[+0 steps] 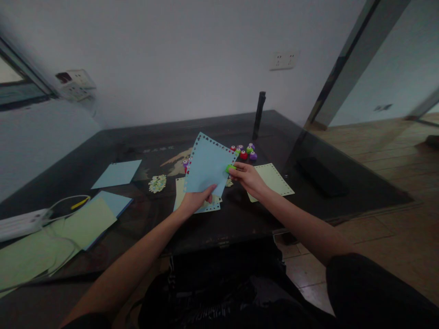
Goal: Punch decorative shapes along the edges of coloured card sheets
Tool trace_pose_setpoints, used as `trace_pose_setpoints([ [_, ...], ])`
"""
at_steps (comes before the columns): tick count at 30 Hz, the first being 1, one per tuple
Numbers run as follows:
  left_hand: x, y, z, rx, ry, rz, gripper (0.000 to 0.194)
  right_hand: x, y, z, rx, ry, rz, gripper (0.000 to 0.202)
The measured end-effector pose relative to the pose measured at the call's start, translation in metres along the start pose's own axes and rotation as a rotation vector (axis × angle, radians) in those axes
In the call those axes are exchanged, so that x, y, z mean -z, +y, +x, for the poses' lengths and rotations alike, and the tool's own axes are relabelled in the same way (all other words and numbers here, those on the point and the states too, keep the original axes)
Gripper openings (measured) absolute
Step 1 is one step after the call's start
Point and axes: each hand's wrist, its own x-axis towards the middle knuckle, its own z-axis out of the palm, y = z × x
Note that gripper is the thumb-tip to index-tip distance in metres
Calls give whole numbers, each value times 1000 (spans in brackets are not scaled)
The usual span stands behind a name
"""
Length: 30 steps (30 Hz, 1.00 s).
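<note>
My left hand [200, 197] grips a light blue sheet of paper [209, 164] by its lower edge, thumb on the front. Small punched holes run along several of its edges. At the sheet's right edge, my right hand [247, 176] is closed on a small green craft punch [230, 169], which sits against the paper. Beneath the held sheet lie more hole-edged papers [180, 192], partly hidden. Just beyond my right hand stand several red, green and purple punches [243, 154]. A pale yellow sheet [272, 180] with punched edges lies under and beside my right wrist.
A pile of paper cutouts [157, 183] lies left of centre, near a blue sheet [118, 173]. Yellow and blue paper stacks [91, 219], a cable and a white power strip [22, 224] occupy the left. A black upright post [259, 115] stands at the back.
</note>
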Motion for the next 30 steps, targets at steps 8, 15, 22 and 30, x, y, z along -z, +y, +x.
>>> trace_pose_setpoints([
  [8, -2, -5, 0, -41, 10, 32, 47, 5, 3, 2, -8, 6, -15, 24],
  [15, -1, -7, 1, -74, -24, 67, 48, 8, 0, 3, 9, -5, -26, 27],
  [22, -2, -7, 0, -68, -21, 36, 47, 9, -4, 3, 20, -1, -42, 29],
  [30, -7, -8, 2, -32, -32, 60, 52, 7, -5, 1, -20, 29, -69, 32],
])
